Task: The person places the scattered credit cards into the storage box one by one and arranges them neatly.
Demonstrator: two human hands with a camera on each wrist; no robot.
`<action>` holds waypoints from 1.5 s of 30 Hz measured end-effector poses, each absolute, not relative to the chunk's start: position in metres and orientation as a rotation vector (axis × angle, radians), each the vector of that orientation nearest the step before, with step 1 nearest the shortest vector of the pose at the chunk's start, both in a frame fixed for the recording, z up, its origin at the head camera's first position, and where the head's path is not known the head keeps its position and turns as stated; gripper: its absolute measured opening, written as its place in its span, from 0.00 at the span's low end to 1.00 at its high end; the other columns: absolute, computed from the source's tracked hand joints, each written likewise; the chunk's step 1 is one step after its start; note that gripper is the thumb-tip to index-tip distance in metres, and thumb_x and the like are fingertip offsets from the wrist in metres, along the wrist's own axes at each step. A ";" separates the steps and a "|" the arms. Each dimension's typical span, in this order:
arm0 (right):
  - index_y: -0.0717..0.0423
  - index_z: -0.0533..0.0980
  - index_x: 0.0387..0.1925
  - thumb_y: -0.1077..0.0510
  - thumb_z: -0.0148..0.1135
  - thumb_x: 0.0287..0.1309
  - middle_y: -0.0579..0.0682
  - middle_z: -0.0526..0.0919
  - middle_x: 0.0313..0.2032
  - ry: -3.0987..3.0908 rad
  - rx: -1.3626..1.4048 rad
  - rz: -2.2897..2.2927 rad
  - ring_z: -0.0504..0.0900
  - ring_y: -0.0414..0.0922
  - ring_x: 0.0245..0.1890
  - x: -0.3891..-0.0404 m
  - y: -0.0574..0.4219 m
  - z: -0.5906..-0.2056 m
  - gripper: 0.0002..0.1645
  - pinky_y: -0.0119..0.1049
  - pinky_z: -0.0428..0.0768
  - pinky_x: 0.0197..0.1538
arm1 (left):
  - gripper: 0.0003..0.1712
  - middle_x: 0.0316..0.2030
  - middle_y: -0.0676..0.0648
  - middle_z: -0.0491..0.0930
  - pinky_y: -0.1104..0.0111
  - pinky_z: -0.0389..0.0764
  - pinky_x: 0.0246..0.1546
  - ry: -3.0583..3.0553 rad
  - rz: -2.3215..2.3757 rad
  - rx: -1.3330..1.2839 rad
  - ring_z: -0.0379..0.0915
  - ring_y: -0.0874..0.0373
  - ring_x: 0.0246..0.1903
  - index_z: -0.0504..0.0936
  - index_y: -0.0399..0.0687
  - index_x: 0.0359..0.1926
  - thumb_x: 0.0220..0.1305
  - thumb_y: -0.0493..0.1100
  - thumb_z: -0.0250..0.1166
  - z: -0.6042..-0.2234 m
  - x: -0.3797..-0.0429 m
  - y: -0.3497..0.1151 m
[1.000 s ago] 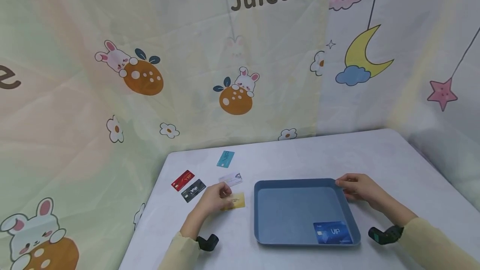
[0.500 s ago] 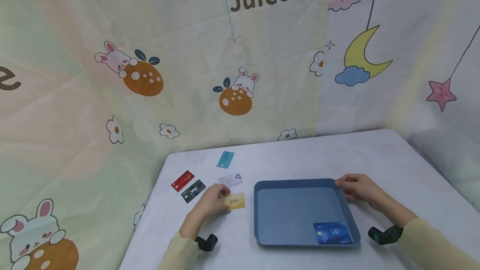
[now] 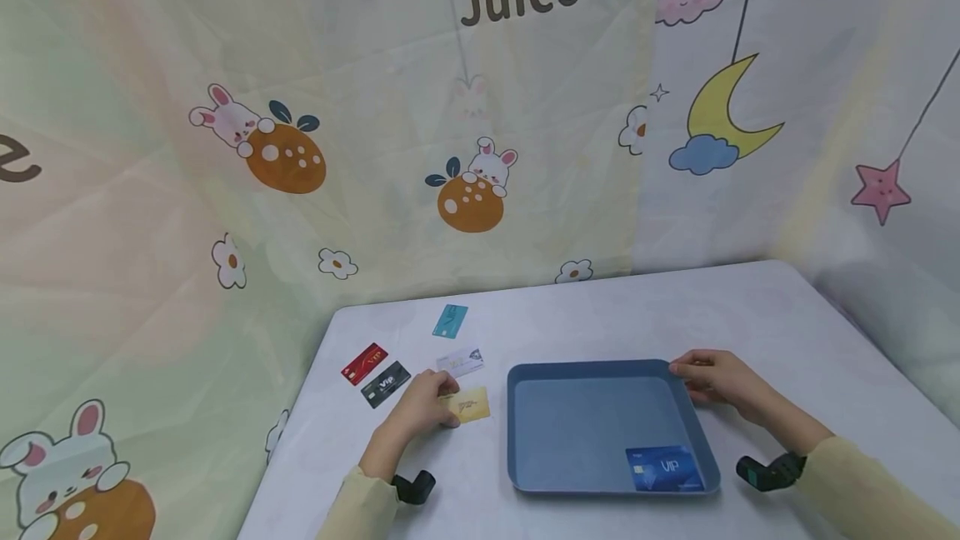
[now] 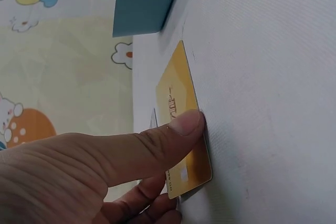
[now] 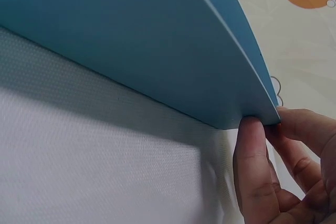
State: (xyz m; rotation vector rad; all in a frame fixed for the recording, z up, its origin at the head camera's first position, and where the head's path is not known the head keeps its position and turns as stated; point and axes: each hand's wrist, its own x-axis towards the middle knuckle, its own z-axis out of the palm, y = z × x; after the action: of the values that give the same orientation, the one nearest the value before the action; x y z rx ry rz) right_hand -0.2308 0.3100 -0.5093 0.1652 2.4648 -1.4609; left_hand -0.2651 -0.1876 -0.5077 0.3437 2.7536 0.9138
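My left hand (image 3: 422, 402) grips the gold card (image 3: 469, 405) by its left end. In the left wrist view the thumb lies on the near edge of the gold card (image 4: 181, 98) and the other fingers are partly hidden behind it. The card lies at or just above the tabletop; which, I cannot tell. My right hand (image 3: 723, 379) pinches the far right corner of the blue tray (image 3: 570, 427). In the right wrist view the thumb presses the outer wall of the tray (image 5: 157, 51), with fingers at the rim. A blue VIP card (image 3: 664, 469) lies in the tray's near right corner.
Left of the tray, on the white table (image 3: 600, 315), lie a white card (image 3: 461, 362), a teal card (image 3: 450, 321), a red card (image 3: 365, 364) and a black card (image 3: 386, 384). A printed cloth (image 3: 375, 148) hangs behind the table.
My left fingers, which covered part of the gold card's face, have spread to its near and far edges, so more of it shows. The right hand and tray stay put.
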 end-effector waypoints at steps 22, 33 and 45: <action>0.66 0.80 0.52 0.45 0.64 0.70 0.52 0.87 0.43 2.484 0.150 -1.446 0.82 0.46 0.41 -0.231 0.310 -0.510 0.26 0.35 0.84 0.41 | 0.27 0.49 0.47 0.76 0.49 0.78 0.59 2.773 0.771 0.442 0.73 0.52 0.49 0.82 0.46 0.52 0.50 0.43 0.81 -0.512 -0.261 -0.189; 0.66 0.80 0.51 0.47 0.63 0.71 0.52 0.87 0.43 2.496 0.146 -1.436 0.82 0.46 0.41 -0.231 0.309 -0.509 0.25 0.34 0.85 0.41 | 0.28 0.49 0.45 0.77 0.49 0.79 0.57 2.773 0.733 0.477 0.74 0.52 0.48 0.84 0.44 0.53 0.49 0.44 0.82 -0.508 -0.257 -0.186; 0.67 0.80 0.51 0.46 0.63 0.71 0.54 0.87 0.45 2.499 0.138 -1.443 0.83 0.46 0.42 -0.229 0.309 -0.510 0.26 0.35 0.85 0.42 | 0.33 0.44 0.54 0.79 0.65 0.79 0.43 2.890 0.321 0.618 0.69 0.60 0.39 0.85 0.51 0.59 0.50 0.55 0.77 -0.504 -0.249 -0.181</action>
State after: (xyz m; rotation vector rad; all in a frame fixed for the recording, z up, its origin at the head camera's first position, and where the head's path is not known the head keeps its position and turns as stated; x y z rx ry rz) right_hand -0.2291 0.3095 -0.5102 0.1380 2.4987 -1.4428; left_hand -0.2490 -0.1812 -0.5040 0.6183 2.8895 0.3213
